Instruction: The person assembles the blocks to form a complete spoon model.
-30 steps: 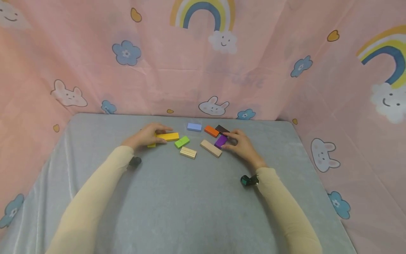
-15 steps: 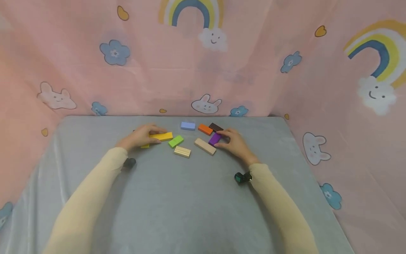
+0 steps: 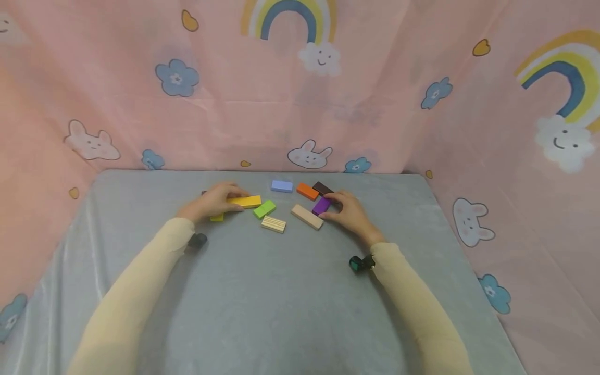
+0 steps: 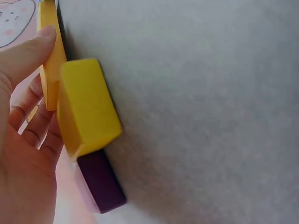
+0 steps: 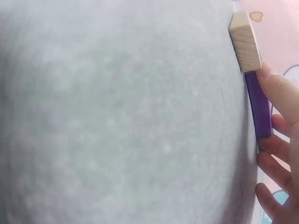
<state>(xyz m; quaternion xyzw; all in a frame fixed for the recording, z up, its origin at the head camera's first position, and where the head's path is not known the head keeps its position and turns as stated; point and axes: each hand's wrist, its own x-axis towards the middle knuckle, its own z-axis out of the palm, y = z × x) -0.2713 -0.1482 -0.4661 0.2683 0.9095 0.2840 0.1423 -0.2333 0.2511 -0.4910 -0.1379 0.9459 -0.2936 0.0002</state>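
Note:
My left hand (image 3: pixel 213 202) holds an orange-yellow block (image 3: pixel 248 201) between thumb and fingers at the left of an arc of blocks. Just in front of this grip lies a yellow block (image 4: pixel 88 102), with a dark purple block (image 4: pixel 102 182) at its near end. On the right side, the thumb and fingers of my right hand (image 3: pixel 349 213) pinch a purple block (image 3: pixel 321 205) at its two ends. One end of a plain wooden block (image 5: pixel 245 44) meets the purple block near my thumb. Part of the yellow block is hidden under the left hand in the head view.
Between the hands lie a green block (image 3: pixel 264 209), a striped wooden block (image 3: pixel 274 224), a light blue block (image 3: pixel 282 186) and an orange block (image 3: pixel 307 191). A dark brown block (image 3: pixel 322 188) touches the orange one. Grey cloth (image 3: pixel 276 291) covers the table; a pink curtain (image 3: pixel 244 120) hangs behind.
The head view has shifted slightly left, then partly back. Both hands stay on the same blocks, and the arc looks nearly unchanged.

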